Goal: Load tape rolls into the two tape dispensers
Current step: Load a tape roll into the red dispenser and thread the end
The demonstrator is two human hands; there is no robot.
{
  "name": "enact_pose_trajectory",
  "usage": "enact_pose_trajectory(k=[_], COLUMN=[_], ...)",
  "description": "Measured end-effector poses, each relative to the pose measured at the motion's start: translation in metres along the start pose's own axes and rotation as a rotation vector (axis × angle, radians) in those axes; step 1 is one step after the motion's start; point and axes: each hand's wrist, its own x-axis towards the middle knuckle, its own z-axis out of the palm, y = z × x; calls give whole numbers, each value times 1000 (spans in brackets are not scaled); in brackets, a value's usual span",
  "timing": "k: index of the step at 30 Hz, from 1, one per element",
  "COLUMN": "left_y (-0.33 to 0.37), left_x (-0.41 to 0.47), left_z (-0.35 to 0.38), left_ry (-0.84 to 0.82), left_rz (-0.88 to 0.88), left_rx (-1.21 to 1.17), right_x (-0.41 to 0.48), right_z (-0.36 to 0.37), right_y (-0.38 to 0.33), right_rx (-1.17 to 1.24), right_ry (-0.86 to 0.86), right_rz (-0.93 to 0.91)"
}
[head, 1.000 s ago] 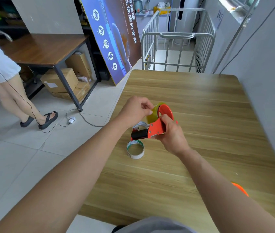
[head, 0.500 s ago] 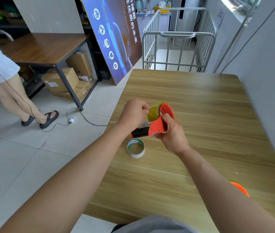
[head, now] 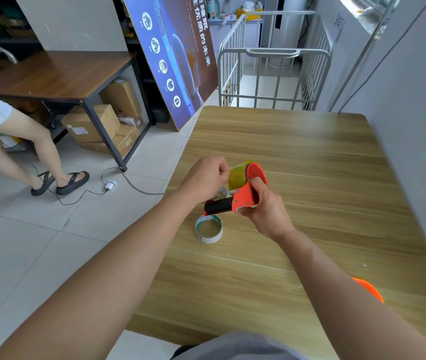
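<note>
Gripping an orange tape dispenser (head: 243, 200) over the wooden table (head: 310, 157), both hands (head: 266, 209), tiled floor (head: 24, 242) beside.

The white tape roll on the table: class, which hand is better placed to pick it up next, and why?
Left. The left hand only pinches at the yellow tape and hovers nearer the white roll; the right hand grips the orange dispenser.

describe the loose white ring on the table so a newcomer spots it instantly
Find the light wooden table, then its left edge, just below the two hands. The white ring lies flat there, hollow, with green print inside. Unlike the yellowish tape roll mounted in the orange dispenser, nothing holds it.
</note>
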Motion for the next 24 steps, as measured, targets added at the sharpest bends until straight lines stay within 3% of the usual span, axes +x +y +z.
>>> enact_pose_trajectory(k=[3,11,19,24], left_y=[-3,-1,-3,-2], left_x=[1,2,1,3], left_z=[2,6,1,3], left_ry=[-22,62,-80,-20], left_rz=[-37,-26,-95,-75], left_rx=[-101,-26,-337,-348], right_x=[1,1,2,3], right_z=[-1,2,-1,-2], right_y=[-1,2,7,5], right_rx=[9,-36,18,34], right_ry=[7,7,-40,-92], right_rz=[6,21,73,81])
